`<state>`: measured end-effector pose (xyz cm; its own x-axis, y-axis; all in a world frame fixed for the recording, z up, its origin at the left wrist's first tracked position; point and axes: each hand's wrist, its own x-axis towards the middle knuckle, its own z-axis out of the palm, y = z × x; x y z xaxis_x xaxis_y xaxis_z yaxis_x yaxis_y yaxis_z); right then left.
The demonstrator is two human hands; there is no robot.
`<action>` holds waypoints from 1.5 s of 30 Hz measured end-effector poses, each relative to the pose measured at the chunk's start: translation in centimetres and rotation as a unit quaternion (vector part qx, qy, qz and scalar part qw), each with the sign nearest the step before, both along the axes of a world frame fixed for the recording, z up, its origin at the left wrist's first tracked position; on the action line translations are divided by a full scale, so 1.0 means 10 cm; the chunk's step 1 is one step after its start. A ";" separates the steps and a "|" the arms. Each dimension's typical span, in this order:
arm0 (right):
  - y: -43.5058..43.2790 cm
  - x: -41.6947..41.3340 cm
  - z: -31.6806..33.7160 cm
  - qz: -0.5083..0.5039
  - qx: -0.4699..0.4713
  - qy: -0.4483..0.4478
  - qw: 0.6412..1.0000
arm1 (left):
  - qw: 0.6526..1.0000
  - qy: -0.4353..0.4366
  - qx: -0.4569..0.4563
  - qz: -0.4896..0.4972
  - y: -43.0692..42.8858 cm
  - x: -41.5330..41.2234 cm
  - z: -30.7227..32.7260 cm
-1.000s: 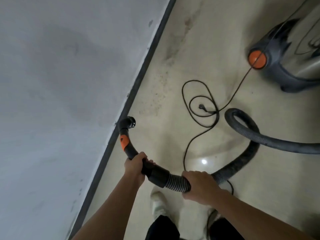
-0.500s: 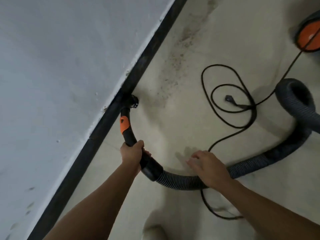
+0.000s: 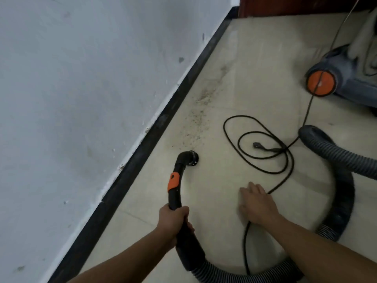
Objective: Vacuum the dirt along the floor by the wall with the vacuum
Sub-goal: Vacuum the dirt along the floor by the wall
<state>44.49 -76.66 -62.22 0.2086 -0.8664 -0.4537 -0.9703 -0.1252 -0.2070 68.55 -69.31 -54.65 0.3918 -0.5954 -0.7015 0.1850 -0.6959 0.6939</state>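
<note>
Your left hand [image 3: 173,219]: near centre, fingers clamped round the black wand [image 3: 175,198]. Nozzle [image 3: 190,158]: just short of the dirt [image 3: 196,121], which lies along the baseboard [image 3: 155,129]. Your right hand [image 3: 258,203]: fingers straight, slightly apart, holding nothing, over the cord [image 3: 245,248]. Vacuum [image 3: 346,82]: far right.

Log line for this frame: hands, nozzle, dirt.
left hand: grips wand | right hand: open, off hose, over power cord | nozzle: short of dirt, apart from baseboard | dirt: on floor, not yet vacuumed
</note>
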 end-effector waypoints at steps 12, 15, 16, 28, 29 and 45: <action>0.13 -0.11 -0.04 -0.012 0.024 0.079 0.997 | 0.994 -0.018 0.011 0.111 -0.27 0.50 -0.05; 0.08 -0.07 -0.01 -0.005 0.018 0.087 0.996 | 0.996 -0.004 -0.008 0.087 -0.46 0.52 0.01; 0.05 -0.07 0.00 -0.003 0.017 0.085 0.996 | 0.995 -0.011 -0.017 0.096 -0.54 0.58 0.02; -0.11 0.03 -0.15 -0.027 0.048 0.069 0.996 | 1.000 -0.024 -0.007 0.005 -0.70 0.45 -0.01; -0.12 0.04 -0.16 -0.031 0.051 0.070 0.996 | 1.000 -0.024 -0.003 -0.009 -0.71 0.44 0.01; -0.18 0.09 -0.16 -0.048 0.070 0.077 0.993 | 0.996 -0.058 -0.015 0.066 -1.06 0.70 -0.18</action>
